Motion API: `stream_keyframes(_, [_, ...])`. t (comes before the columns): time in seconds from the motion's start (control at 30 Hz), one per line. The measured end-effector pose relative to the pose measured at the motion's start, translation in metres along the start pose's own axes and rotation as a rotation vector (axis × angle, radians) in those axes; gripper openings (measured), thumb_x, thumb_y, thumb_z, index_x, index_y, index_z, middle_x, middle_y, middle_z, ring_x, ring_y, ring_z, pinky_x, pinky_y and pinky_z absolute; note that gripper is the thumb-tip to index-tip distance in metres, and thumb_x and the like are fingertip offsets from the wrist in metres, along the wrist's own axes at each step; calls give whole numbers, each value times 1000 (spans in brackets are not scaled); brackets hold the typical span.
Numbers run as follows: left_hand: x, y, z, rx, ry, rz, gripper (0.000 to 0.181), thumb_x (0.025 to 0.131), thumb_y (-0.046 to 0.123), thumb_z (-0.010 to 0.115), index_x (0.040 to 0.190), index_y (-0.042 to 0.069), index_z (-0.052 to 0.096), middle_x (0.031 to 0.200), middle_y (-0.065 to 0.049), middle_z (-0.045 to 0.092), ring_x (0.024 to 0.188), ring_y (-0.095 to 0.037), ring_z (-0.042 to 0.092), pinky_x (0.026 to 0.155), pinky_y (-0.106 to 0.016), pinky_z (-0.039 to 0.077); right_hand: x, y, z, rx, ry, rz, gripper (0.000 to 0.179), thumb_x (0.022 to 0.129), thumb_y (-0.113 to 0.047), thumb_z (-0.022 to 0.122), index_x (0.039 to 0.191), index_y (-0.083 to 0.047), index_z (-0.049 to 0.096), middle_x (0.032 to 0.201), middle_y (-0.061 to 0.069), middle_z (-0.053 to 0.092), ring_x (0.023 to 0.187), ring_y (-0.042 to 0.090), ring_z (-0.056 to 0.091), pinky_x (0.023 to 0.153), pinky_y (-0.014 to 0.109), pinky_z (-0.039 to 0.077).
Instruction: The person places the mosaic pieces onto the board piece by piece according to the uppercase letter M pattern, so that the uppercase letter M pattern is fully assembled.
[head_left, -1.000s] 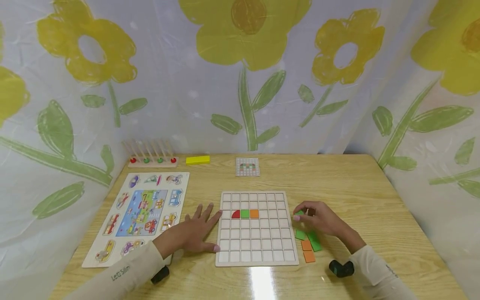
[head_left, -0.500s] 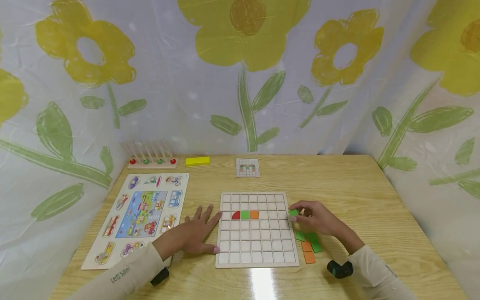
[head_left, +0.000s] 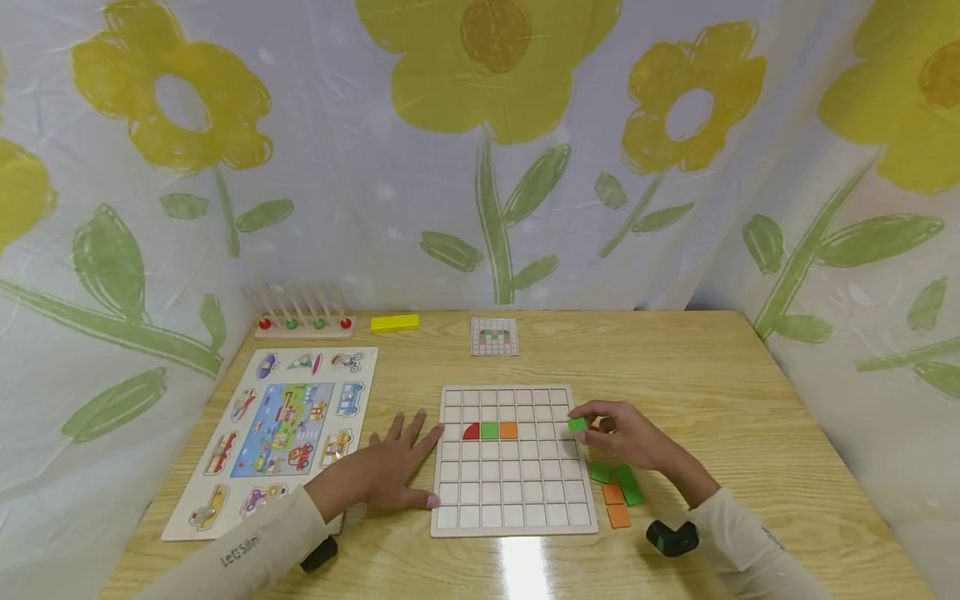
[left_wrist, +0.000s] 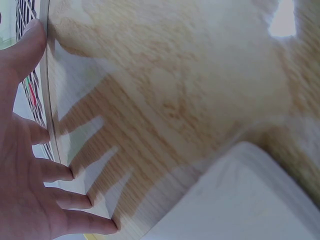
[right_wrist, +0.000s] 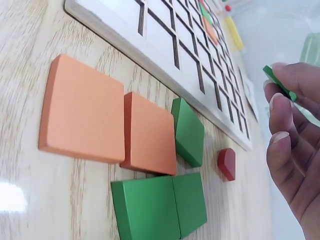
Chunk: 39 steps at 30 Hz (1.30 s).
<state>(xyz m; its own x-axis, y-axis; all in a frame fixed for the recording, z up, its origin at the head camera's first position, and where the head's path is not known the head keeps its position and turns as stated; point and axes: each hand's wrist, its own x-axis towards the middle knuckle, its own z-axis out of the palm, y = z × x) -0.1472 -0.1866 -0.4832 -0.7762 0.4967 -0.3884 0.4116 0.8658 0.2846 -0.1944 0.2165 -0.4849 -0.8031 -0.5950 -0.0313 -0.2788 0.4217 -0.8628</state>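
My right hand [head_left: 624, 433] pinches a green square tile [head_left: 577, 426] between thumb and fingers, over the right edge of the white grid board [head_left: 512, 521]. In the right wrist view that green tile [right_wrist: 278, 82] tilts between the fingertips, raised above the table. My left hand [head_left: 393, 467] lies flat with spread fingers, thumb and index finger at the board's left edge. Three pieces sit in one row of the board: a red quarter-round tile [head_left: 472, 432], a green tile [head_left: 490, 431] and an orange tile [head_left: 508, 431].
Right of the board lie orange tiles [right_wrist: 85, 110], green tiles [right_wrist: 150, 207] and a red rounded tile [right_wrist: 227, 164]. A pattern card [head_left: 494, 337] is behind the board. A vehicle puzzle [head_left: 360, 492], a yellow block [head_left: 395, 322] and a peg stand [head_left: 303, 331] are at left.
My right hand has carried the green tile from beside the loose pieces leftward to the board's right edge. The left hand has stayed in place.
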Motion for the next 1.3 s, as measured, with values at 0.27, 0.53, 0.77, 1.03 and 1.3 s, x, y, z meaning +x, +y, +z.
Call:
stream_keyframes(0.27, [2,1,-2,2,-3,6,104,86,75,56,163,20,12,168,-23,6,150,-54,7,106,-77,27,4,-4,2,-27,21,17,34,98,-16,66,126,2,63,100,12,61,56,6,51,51,25,47])
stream_keyframes(0.53, [2,2,-3,0,5,5,104,86,75,57,163,20,13,168,-23,6,150,-55,7,106,-77,27,10,-4,5,-46,63,0,32,97,-13,67,125,4,65,99,15,63,54,4,46,49,22,41])
stream_keyframes(0.77, [2,2,-4,1,8,6,104,86,74,57,163,20,13,168,-22,6,150,-55,7,106,-77,27,15,-4,11,-73,80,28,29,98,-13,66,125,-1,66,99,13,63,52,3,42,50,21,39])
stream_keyframes(1.03, [2,2,-5,4,9,10,105,86,74,58,163,19,12,167,-23,6,150,-56,7,106,-77,27,19,-5,16,-26,61,34,26,96,-7,66,121,-1,64,95,14,60,56,7,47,53,22,41])
stream_keyframes(1.3, [-1,2,-3,-13,2,15,105,86,73,59,163,17,14,166,-26,7,148,-58,8,104,-79,26,23,-4,24,-23,58,30,26,97,-14,67,120,-2,67,93,10,61,54,5,43,50,22,38])
